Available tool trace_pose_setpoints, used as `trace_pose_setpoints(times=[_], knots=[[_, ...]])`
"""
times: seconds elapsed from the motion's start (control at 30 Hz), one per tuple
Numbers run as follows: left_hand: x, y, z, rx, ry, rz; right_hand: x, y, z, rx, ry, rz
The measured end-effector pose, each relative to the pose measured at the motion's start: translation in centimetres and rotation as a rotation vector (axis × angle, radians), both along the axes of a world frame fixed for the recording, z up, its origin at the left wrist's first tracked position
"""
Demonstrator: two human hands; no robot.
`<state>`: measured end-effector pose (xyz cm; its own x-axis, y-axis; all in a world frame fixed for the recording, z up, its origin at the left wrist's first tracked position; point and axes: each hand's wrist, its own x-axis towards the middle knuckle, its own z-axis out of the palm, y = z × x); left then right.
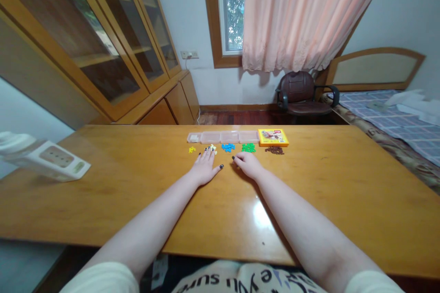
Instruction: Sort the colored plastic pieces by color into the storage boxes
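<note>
My left hand (pixel 205 168) lies flat on the table with its fingers spread, fingertips on a small heap of white pieces (pixel 213 148). To its left is a little group of yellow pieces (pixel 191 149). Just below the green pieces (pixel 249 147), my right hand (pixel 248 164) rests with its fingers curled in; whatever they may hold is hidden. Blue pieces (pixel 228 147) lie between the white and green heaps, and brown pieces (pixel 275 150) sit farthest right. Behind the heaps stretches a clear plastic compartment tray (pixel 229 137).
A yellow box (pixel 274 138) with a picture on top adjoins the tray's right end. At the table's left stands a white appliance (pixel 51 158). Beyond the wooden table (pixel 326 192) are a glass-fronted cabinet (pixel 151 87), an office chair (pixel 298 94) and a bed (pixel 385 114).
</note>
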<state>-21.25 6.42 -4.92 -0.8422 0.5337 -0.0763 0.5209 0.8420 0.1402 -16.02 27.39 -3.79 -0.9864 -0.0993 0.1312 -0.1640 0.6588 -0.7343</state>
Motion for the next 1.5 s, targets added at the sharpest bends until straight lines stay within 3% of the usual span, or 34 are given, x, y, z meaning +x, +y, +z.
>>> trace_pose_setpoints(times=[0.1,0.27,0.57,0.7,0.9,1.07,1.2,1.3,1.5], knots=[[-0.2,0.3,0.3,0.012,0.029,-0.017,0.0,0.0,0.1,0.000,-0.001,-0.004],[0.6,0.8,0.1,-0.028,0.047,-0.157,-0.1,-0.1,-0.1,-0.001,0.001,-0.002],[-1.5,0.4,1.0,-0.130,0.105,-0.124,0.0,-0.2,0.1,0.010,-0.001,-0.011],[-0.6,-0.4,1.1,-0.139,0.165,-0.118,0.0,-0.2,0.2,-0.002,-0.009,-0.008],[0.1,-1.9,1.0,-0.132,0.072,-0.105,-0.1,-0.1,0.0,0.005,-0.006,0.002],[-1.8,-3.3,1.3,0.017,0.095,-0.145,-0.1,0.0,-0.2,0.012,-0.001,-0.005],[-4.2,-4.0,1.6,0.162,0.273,0.076,-0.1,0.0,-0.2,0.008,-0.005,-0.011],[-6.2,-4.3,1.6,0.107,0.354,0.193,-0.2,0.0,-0.2,0.006,-0.007,-0.003],[-8.7,-5.8,1.7,0.028,0.205,0.096,-0.3,0.1,-0.2,0.012,-0.008,-0.001]])
